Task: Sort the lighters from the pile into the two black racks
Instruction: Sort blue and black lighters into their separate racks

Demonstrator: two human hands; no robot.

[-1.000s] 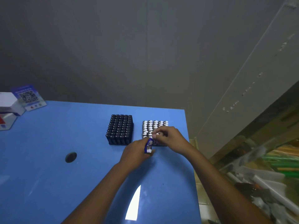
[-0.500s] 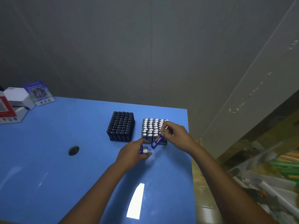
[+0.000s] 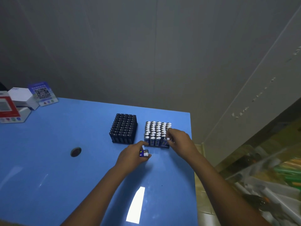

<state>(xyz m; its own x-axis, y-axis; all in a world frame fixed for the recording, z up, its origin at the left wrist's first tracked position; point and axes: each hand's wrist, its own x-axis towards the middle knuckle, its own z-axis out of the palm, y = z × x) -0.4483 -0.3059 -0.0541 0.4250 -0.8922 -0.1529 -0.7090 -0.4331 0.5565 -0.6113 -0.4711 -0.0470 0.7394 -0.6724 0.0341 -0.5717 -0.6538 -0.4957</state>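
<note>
Two racks stand side by side on the blue table point(image 3: 48, 160). The left rack point(image 3: 124, 128) is filled with black lighters. The right rack point(image 3: 156, 133) holds several blue lighters with silver tops. My left hand point(image 3: 132, 158) grips a blue lighter point(image 3: 144, 153) lying sideways just in front of the right rack. My right hand point(image 3: 180, 141) is at the right rack's near right corner, its fingertips pinching the top of a lighter point(image 3: 166, 141) that stands in the front row.
White and red boxes point(image 3: 14, 105) and a QR code card point(image 3: 42, 93) sit at the table's far left. A dark round hole point(image 3: 75, 151) lies left of my hands. The table's right edge runs close beside the right rack; cluttered shelves point(image 3: 267, 176) lie beyond it.
My right hand carried a blue lighter from near my left hand to the right rack's front row, where it now stands upright. My left hand kept its lighter and turned it sideways.
</note>
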